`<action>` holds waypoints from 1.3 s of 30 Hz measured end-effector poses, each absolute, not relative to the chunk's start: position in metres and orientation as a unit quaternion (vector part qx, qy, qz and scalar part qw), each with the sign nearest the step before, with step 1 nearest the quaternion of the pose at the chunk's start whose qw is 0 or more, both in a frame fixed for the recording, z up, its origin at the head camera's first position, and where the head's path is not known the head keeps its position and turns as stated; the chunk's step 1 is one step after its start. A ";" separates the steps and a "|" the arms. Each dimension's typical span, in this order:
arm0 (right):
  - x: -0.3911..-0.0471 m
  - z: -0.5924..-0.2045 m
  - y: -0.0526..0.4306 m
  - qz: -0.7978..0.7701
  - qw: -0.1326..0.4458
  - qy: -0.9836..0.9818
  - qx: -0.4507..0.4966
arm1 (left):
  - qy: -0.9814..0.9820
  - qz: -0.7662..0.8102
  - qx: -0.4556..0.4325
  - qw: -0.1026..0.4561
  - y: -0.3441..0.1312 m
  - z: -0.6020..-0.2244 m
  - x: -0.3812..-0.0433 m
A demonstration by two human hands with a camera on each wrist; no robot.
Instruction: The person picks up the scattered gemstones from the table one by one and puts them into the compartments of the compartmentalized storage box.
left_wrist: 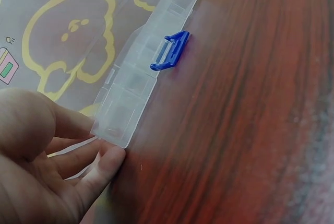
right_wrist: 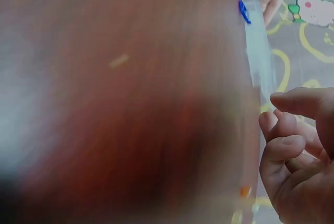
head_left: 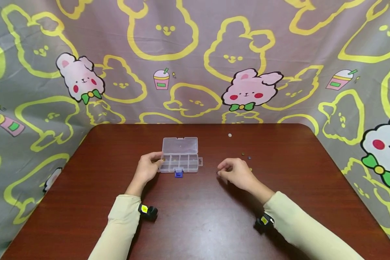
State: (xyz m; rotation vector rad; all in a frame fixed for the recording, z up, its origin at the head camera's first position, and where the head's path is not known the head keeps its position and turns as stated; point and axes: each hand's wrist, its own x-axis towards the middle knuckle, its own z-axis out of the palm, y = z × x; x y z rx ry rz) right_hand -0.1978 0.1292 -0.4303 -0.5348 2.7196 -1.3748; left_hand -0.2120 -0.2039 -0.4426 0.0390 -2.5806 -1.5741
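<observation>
A clear plastic compartment box (head_left: pixel 181 163) lies on the brown table with its lid (head_left: pixel 180 145) tipped back and a blue latch (head_left: pixel 178 174) at the front. My left hand (head_left: pixel 146 168) grips its left end, thumb at the near corner and fingers behind, as the left wrist view shows. Small yellowish pieces (head_left: pixel 174 160) sit in left-hand compartments. Right of the box, my right hand (head_left: pixel 235 173) hovers with fingers bent and thumb close to the fingertips. A tiny dark spot shows at those fingertips; I cannot tell whether it is a held piece.
Near the right hand lie a small blue piece (head_left: pixel 249 157), an olive one (head_left: pixel 242 154) and a yellow one (head_left: pixel 251 169). Farther back is a white round piece (head_left: pixel 229 135). Patterned cloth (head_left: pixel 188 43) hangs around the table's back and sides.
</observation>
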 end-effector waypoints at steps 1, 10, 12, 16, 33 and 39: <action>-0.195 -0.431 0.135 -0.445 0.022 0.879 -0.169 | -0.853 -0.519 0.013 0.058 -0.204 -0.442 -0.212; -0.178 -0.435 0.180 -0.441 -0.001 0.886 -0.144 | -0.854 -0.517 0.015 0.059 -0.203 -0.440 -0.212; -0.176 -0.434 0.187 -0.445 -0.004 0.885 -0.137 | -0.854 -0.517 0.015 0.059 -0.203 -0.439 -0.211; -0.175 -0.433 0.199 -0.451 -0.017 0.883 -0.128 | -0.855 -0.515 0.016 0.057 -0.203 -0.438 -0.211; -0.183 -0.441 0.209 -0.420 -0.010 0.901 -0.107 | -0.851 -0.521 0.020 0.056 -0.202 -0.439 -0.210; -0.188 -0.444 0.208 -0.414 -0.013 0.904 -0.108 | -0.850 -0.523 0.018 0.058 -0.202 -0.439 -0.211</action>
